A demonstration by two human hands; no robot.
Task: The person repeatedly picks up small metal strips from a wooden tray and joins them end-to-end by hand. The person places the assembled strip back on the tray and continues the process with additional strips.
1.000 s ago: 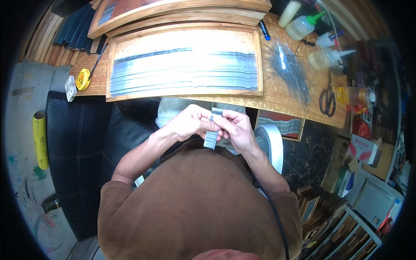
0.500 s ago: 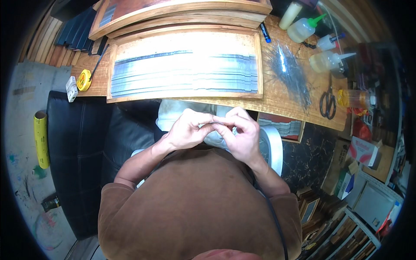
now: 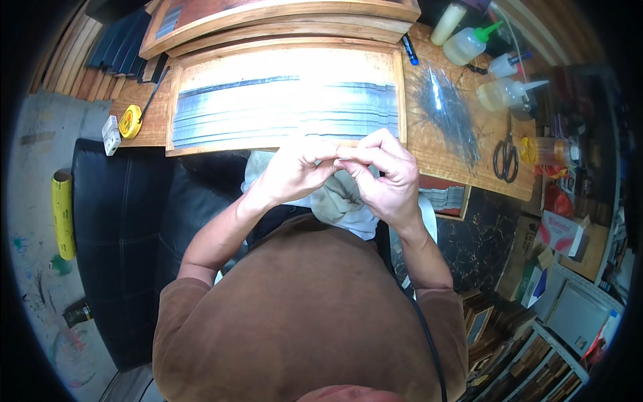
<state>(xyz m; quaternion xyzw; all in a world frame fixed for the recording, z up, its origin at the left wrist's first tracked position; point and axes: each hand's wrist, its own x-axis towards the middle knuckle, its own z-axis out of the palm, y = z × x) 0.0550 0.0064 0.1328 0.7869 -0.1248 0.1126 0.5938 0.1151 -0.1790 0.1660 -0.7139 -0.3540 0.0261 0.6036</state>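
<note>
My left hand (image 3: pixel 295 173) and my right hand (image 3: pixel 390 175) meet fingertip to fingertip at the table's front edge. Both are closed in a pinch, and a tiny light sliver shows between them, too small to name. Just beyond lies a shallow wooden frame (image 3: pixel 402 100) holding rows of thin grey-blue strips (image 3: pixel 281 120), partly washed out by glare. Below my hands a pale crumpled cloth (image 3: pixel 341 197) rests on my lap. To the right, a loose bundle of thin, shiny dark strands (image 3: pixel 445 110) is spread on the wooden table (image 3: pixel 429 157).
More wooden frames (image 3: pixel 295 37) are stacked behind. Scissors (image 3: pixel 506 159), a blue marker (image 3: pixel 410 50) and squeeze bottles (image 3: pixel 465 47) stand or lie at right. A yellow tape measure (image 3: pixel 130 122) sits at left, above a black couch (image 3: pixel 120 254). Another strip-filled frame (image 3: pixel 445 197) is below the table's edge.
Both hands have risen away from my body toward the wooden frame, still pinched together. More of the cloth on my lap now shows beneath them.
</note>
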